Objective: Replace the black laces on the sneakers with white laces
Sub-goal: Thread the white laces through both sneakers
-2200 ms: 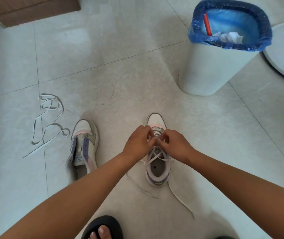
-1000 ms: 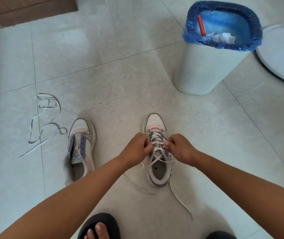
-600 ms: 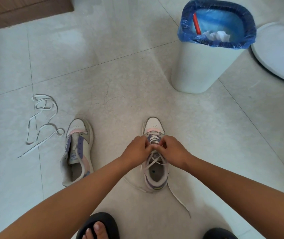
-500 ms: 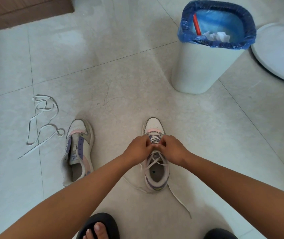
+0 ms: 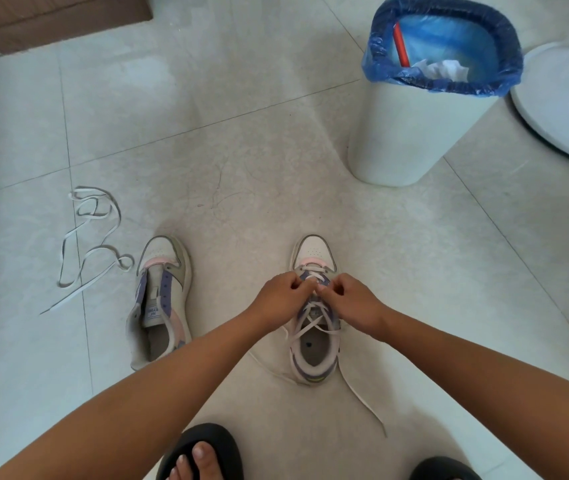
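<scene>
A white, purple and pink sneaker [image 5: 315,351] stands on the floor, toe pointing away, with a white lace [image 5: 314,320] crossed over its tongue. My left hand [image 5: 281,296] and my right hand [image 5: 354,301] meet over its upper eyelets, fingers curled and pinching the lace. Both lace ends trail on the floor behind the heel. A second matching sneaker [image 5: 160,299] lies to the left with no lace in it. Another loose white lace [image 5: 86,244] lies tangled further left.
A white bin [image 5: 411,133] with a blue liner stands at the back right, next to a round white base [image 5: 560,98]. A wooden furniture edge [image 5: 58,19] is at the top left. My feet in black slippers [image 5: 200,452] are at the bottom.
My hands spread apart pulling the lace, then came back together over the eyelets and shifted slightly toward the toe. The sneakers and loose lace stayed put.
</scene>
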Available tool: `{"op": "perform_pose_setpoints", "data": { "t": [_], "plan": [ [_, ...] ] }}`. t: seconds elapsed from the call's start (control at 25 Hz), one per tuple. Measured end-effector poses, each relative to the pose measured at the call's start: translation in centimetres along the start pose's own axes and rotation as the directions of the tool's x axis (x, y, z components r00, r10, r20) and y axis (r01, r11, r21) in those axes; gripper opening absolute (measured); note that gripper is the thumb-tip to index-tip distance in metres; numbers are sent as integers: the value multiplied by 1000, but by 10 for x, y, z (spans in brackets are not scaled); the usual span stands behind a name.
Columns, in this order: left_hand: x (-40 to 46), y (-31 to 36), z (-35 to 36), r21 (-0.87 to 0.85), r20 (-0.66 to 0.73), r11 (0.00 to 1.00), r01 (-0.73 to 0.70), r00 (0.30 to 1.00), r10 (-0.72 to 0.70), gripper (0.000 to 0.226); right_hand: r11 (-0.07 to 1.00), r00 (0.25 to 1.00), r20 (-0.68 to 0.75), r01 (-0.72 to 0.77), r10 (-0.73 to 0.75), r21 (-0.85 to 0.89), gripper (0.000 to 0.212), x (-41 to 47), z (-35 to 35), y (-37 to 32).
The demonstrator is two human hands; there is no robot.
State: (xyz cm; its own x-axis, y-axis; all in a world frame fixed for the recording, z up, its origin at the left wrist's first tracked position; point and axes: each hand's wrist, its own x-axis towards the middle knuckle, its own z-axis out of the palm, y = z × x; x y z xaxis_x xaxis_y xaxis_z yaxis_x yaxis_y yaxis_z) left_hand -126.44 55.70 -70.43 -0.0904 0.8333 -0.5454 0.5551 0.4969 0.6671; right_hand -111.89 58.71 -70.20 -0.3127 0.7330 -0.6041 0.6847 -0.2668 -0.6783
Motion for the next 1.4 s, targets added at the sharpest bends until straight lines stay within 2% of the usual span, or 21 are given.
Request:
{"op": "perform_pose_setpoints", "data": {
  "t": [0.08, 0.12, 0.16, 0.2, 0.24, 0.28, 0.32, 0.36, 0.44, 0.52, 0.6, 0.68, 0.8, 0.88, 0.96, 1.04, 1.08, 1.16, 1.24, 1.32, 1.4],
  "plan": [
    [8, 8, -5, 200, 60, 978, -62, 997, 51, 31, 992, 996, 72, 58, -49, -116, 25, 3, -4, -3],
    [11, 11, -6, 253, 94, 962, -101, 992, 80, 30, 994, 995, 93, 56, -47, -95, 24, 4, -4, -4],
    [12, 10, -6, 228, 114, 966, -120, 989, 96, 27, 999, 996, 92, 6, -9, 38, 22, 4, -5, -3],
    [11, 8, -6, 102, 117, 989, -105, 989, 93, 24, 960, 994, 92, -80, 57, 267, 19, 3, -6, -1],
    [8, 4, -6, -91, 103, 994, -57, 992, 66, 21, 849, 988, 112, -152, 110, 506, 17, 0, -6, 2],
    [3, 1, -6, -248, 88, 969, -14, 995, 37, 19, 716, 982, 129, -187, 136, 672, 17, -3, -6, 6],
    [0, -2, -5, -316, 65, 949, 5, 998, 16, 19, 641, 980, 135, -196, 144, 742, 17, -5, -5, 9],
    [-2, -5, -3, -288, 35, 958, -5, 999, 16, 20, 640, 979, 142, -205, 149, 741, 16, -5, -4, 12],
    [0, -6, 2, -74, 1, 997, -30, 1000, 30, 24, 777, 974, 159, -226, 163, 587, 17, -6, -3, 11],
    [5, 2, -1, 31, 24, 999, -21, 1000, 20, 31, 920, 974, 164, -205, 158, 334, 22, -3, -5, 2],
    [11, 8, -4, 129, 79, 991, -47, 996, 37, 33, 979, 983, 147, -133, 110, 157, 20, 1, -7, -4],
    [13, 9, -6, 158, 121, 986, -59, 992, 40, 29, 967, 980, 164, -148, 115, 209, 19, 3, -9, -4],
    [9, -1, -5, -71, 81, 997, 25, 997, -19, 23, 762, 954, 225, -294, 198, 576, 16, -3, -6, 3],
    [6, -8, -1, -135, 77, 988, 69, 995, -59, 23, 718, 953, 195, -302, 231, 627, 10, -6, -2, 9],
    [4, -11, 1, -126, 42, 987, 101, 994, -96, 26, 823, 967, 73, -247, 245, 511, 8, -8, -2, 10],
    [-1, -10, -5, -90, -54, 993, 71, 996, -77, 26, 957, 980, -100, -142, 172, 252, 13, -13, -7, 8],
    [-5, -9, -10, -39, -91, 999, 23, 995, -27, 24, 989, 982, -155, -86, 104, 117, 14, -18, -9, 7],
    [-17, -8, -13, 107, -58, 988, -115, 991, 122, 18, 999, 990, -142, 1, -7, -43, 16, -31, -7, 5],
    [-29, -4, -9, 229, 56, 946, -229, 973, 222, 11, 994, 998, -51, 39, -44, -107, 16, -41, 3, 2],
    [-32, 3, -2, 335, 128, 901, -277, 960, 247, 10, 979, 998, -28, 55, -62, -196, 16, -43, 11, -2],
    [-29, 12, 0, 404, 146, 880, -251, 967, 208, 13, 967, 997, -40, 47, -59, -252, 12, -40, 11, -10]
  ]
}}
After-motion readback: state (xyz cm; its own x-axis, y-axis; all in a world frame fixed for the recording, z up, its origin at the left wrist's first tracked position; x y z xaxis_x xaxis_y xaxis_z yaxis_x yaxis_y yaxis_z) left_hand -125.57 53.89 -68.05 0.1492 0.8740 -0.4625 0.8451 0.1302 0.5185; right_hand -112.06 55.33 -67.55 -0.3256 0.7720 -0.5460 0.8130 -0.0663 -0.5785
